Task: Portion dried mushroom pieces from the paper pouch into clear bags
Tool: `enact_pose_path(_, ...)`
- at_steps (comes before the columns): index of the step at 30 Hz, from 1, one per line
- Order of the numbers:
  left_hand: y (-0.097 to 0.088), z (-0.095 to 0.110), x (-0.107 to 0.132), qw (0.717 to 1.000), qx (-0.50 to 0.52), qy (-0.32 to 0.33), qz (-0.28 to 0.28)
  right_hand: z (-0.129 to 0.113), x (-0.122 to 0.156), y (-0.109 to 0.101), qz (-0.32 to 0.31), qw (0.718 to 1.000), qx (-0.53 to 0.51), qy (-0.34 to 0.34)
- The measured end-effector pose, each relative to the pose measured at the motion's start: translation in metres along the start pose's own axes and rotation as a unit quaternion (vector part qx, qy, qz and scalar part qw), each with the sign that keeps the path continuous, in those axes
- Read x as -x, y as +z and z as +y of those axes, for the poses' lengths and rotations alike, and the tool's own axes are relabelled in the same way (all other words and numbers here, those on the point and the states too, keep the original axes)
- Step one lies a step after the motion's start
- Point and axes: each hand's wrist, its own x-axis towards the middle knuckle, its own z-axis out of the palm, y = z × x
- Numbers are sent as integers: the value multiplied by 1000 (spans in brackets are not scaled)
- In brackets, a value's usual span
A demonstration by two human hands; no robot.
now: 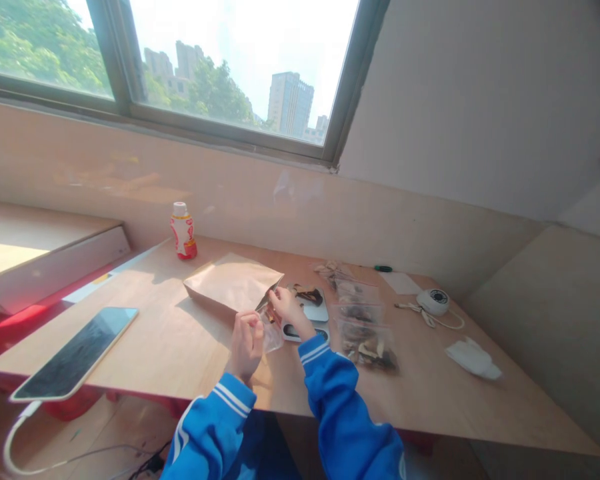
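Note:
My left hand is closed, pinching the edge of a small clear plastic bag. Some brownish bits show near the bag's mouth. My right hand is at that same mouth with its fingers pressed together; what lies between them is too small to make out. Just beyond both hands lies a brown paper bag, its dark open end facing right. Partly behind my right hand is a small white digital scale, with dark-edged dried slices, like dried mushroom, on its plate.
Several filled zip bags lie in a column right of the scale. Farther right are a white camera with its cable, a white tissue and a paper sheet. A drink bottle stands back left; a phone overhangs the front-left edge.

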Motion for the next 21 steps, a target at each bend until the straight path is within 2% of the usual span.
enact_pose_path(2, 1, 2, 3, 997, 55, -4, -53, -1, 5, -11, -26, 999, 11, -25)
enact_pose_path(4, 2, 4, 6, 994, 85, -18, -70, 0, 9, -25, -32, 998, 16, -45)
enact_pose_path(7, 3, 6, 7, 994, 98, -37, -40, 9, 16, -50, 15, 995, 45, -84)
enact_pose_path(9, 3, 8, 6, 993, 101, -56, -8, 21, 21, -66, 58, 988, 108, -99)
enact_pose_path(12, 3, 9, 2, 990, 107, -89, 18, 44, 30, -81, 50, 978, 193, -55)
enact_pose_path(14, 3, 9, 1, 987, 106, -115, 24, 56, 34, -83, 16, 977, 210, -28)
enact_pose_path(16, 3, 6, 1, 986, 98, -132, 25, 64, 36, -81, -3, 978, 206, -29)
enact_pose_path(21, 7, -2, 4, 981, 103, -165, 5, 68, 35, -71, 23, 982, 180, -52)
